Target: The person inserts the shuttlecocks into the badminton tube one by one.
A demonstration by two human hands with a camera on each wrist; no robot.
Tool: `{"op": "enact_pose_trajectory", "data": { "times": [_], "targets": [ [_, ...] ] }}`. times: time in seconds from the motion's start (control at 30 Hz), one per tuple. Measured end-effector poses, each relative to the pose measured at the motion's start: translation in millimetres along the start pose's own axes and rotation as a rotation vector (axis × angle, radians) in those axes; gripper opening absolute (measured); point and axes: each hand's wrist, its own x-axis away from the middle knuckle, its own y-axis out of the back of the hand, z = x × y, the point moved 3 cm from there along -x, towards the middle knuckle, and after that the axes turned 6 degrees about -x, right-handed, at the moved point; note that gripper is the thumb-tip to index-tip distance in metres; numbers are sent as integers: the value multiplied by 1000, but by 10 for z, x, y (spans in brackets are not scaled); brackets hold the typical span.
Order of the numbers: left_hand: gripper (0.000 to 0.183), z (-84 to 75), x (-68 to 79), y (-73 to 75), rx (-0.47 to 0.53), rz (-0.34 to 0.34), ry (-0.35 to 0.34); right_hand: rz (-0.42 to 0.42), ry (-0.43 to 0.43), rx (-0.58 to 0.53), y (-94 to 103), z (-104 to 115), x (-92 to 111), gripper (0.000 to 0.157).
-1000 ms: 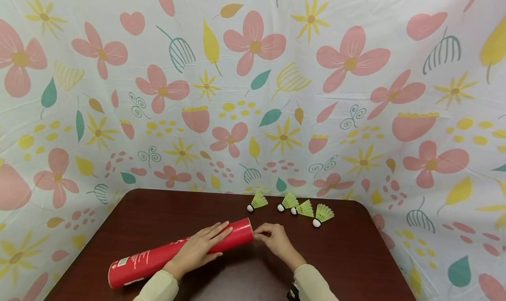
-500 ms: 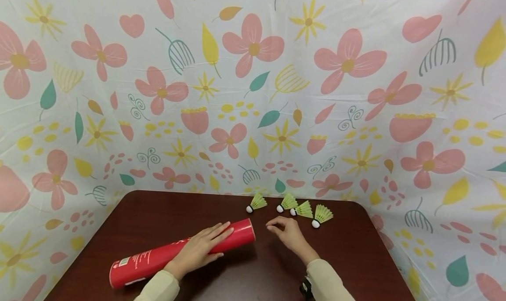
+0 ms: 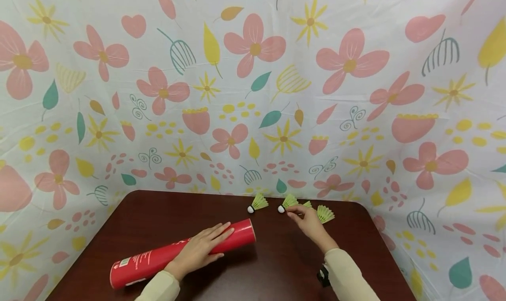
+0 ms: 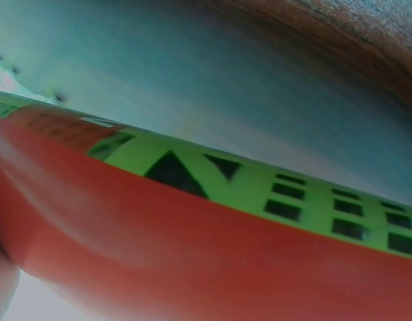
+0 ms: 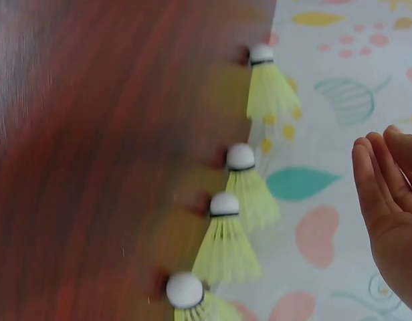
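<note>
A red shuttlecock tube (image 3: 150, 259) lies slantwise across the table, its white-rimmed end toward the right. My left hand (image 3: 199, 248) holds it near that end, fingers laid over the top and thumb along the near side. In the left wrist view the tube's red wall (image 4: 192, 241) and a green band with black marks fill much of the picture. My right hand (image 3: 310, 224) reaches over the shuttlecocks, fingertips beside the white cork of a yellow shuttlecock (image 3: 288, 201). The right wrist view shows this hand (image 5: 393, 207) with nothing between thumb and fingers.
Several yellow shuttlecocks stand in a row along the table's back edge; the leftmost shuttlecock (image 3: 258, 202) lies apart, and the rightmost shuttlecock (image 3: 325, 214) is partly covered by my right hand. A flower-printed cloth (image 3: 253, 94) hangs close behind the dark brown table (image 3: 178, 213).
My right hand has moved away from the tube's end, rightward and back to the shuttlecocks. My left hand and the tube stay nearly where they were.
</note>
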Motion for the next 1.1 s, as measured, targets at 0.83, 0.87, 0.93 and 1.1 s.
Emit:
{"op": "enact_pose_trajectory", "data": {
  "times": [0.83,0.87,0.93,1.1],
  "targets": [
    [91,1,72,-17,-18,18,7,-121,-305,193,690,-989,245,59],
    [91,4,69,-16,-15,16,9,-112,-317,200,685,-1009,255,59],
    [91,12,65,-9,-7,13,16,-99,-337,202,672,-1040,266,59],
    [90,31,53,6,3,13,24,-100,-346,196,644,-1069,265,57]
  ]
}}
